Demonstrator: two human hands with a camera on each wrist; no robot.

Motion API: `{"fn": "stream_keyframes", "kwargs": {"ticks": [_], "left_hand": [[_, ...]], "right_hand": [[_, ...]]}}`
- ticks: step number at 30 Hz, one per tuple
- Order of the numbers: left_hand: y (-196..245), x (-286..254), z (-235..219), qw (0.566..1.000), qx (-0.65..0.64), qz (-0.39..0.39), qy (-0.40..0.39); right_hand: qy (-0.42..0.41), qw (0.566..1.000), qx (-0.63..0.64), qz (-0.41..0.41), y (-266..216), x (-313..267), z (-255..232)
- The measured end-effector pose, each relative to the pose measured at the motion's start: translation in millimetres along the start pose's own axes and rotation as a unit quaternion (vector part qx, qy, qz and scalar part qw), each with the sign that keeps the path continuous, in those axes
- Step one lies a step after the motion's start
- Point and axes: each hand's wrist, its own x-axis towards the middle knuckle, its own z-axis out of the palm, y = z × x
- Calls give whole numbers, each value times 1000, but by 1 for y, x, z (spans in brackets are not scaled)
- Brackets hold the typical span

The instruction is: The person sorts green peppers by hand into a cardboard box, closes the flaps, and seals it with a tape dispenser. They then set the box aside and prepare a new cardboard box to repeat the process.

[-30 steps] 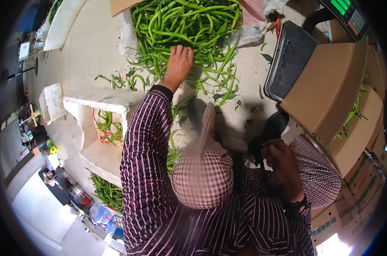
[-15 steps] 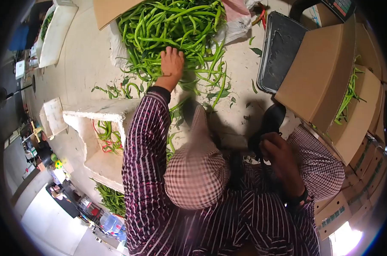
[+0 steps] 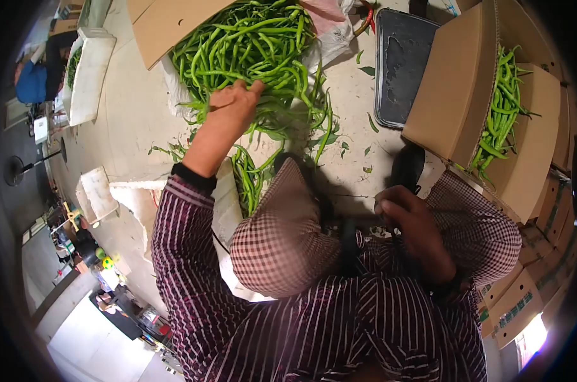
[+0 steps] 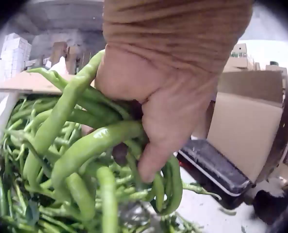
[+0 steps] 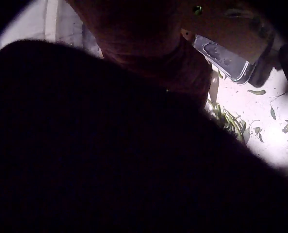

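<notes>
In the head view my left hand [image 3: 233,111] grips a bunch of long green peppers at the front of a large pepper pile [image 3: 237,48]. The left wrist view shows the thumb and fingers of the left hand [image 4: 158,102] curled round several curved peppers [image 4: 93,145], above the pile. My right hand [image 3: 412,226] hovers over the lap near the right knee, its fingers loosely curled with no object visible in them. In the right wrist view that hand [image 5: 158,63] is dark and mostly hidden.
A cardboard box [image 3: 451,89] with green peppers [image 3: 501,114] along its far flap stands at the right, beside a black scale plate [image 3: 400,67]. Left of the left forearm is a white foam box [image 3: 142,207]. Loose leaves and peppers lie on the floor [image 3: 346,121].
The left hand has closed round peppers and shifted slightly left and down from the pile, with the forearm now slanting. The head view has moved, showing more peppers in the right box. The right hand stays near the lap.
</notes>
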Motion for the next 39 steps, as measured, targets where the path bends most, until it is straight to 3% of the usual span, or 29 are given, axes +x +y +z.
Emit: {"fn": "stream_keyframes", "kwargs": {"ticks": [5, 7, 8, 11, 12, 13, 15, 16, 17, 19, 20, 23, 27, 29, 31, 32, 34, 35, 37, 38, 39], "left_hand": [[-6, -17, -88, 993, -30, -95, -64], [-29, -22, -101, 978, -197, -61, 37], [-32, -25, -111, 944, -318, -65, 61], [-47, -27, -114, 937, -334, -60, 78], [-44, -29, -108, 889, -434, -138, 46], [-41, -33, -112, 891, -430, -138, 52], [-31, -37, -119, 777, -622, -82, 61], [-28, -41, -118, 701, -705, -93, 58], [-24, -43, -116, 702, -703, -94, 62], [-20, -46, -114, 614, -770, -132, 108], [-18, -50, -117, 593, -792, -106, 100], [7, -63, -133, 575, -793, -143, 138], [36, -76, -152, 554, -799, -166, 165], [44, -86, -160, 512, -827, -160, 167], [61, -97, -170, 501, -831, -164, 177], [69, -100, -170, 486, -837, -169, 186], [78, -108, -166, 460, -860, -140, 171], [84, -112, -165, 434, -880, -110, 157], [106, -116, -164, 436, -872, -136, 175], [109, -117, -156, 413, -889, -112, 165], [111, -117, -145, 388, -904, -88, 154]], "right_hand": [[-29, 999, 8, -17, 3, -4, -2], [-62, 997, -9, -34, 5, -6, -4], [-62, 997, -7, -39, 4, -8, -5], [-66, 997, -21, -37, 3, -13, -1], [-70, 996, -27, -39, 2, -15, 0], [-71, 996, -33, -41, 0, -17, 1], [-76, 995, -16, -58, -2, -20, 2], [-84, 994, -2, -66, -1, -23, 3], [-87, 994, -3, -69, 1, -23, 2], [-104, 992, 6, -75, 8, -15, 2], [-106, 991, 7, -77, 8, -15, 6], [-139, 987, 67, -42, 5, -15, 17], [-204, 967, 103, -111, -8, -11, 39], [-223, 950, 113, -184, -16, -7, 53], [-217, 951, 88, -199, -21, 8, 64], [-150, 945, 19, -290, -25, 13, 70], [-33, 890, -132, -436, -39, 16, 73], [-33, 890, -134, -435, -47, 12, 76], [-98, 936, -34, -338, -58, 5, 83], [-164, 913, 50, -371, -57, 10, 85], [-161, 914, 48, -369, -58, 8, 82]]}}
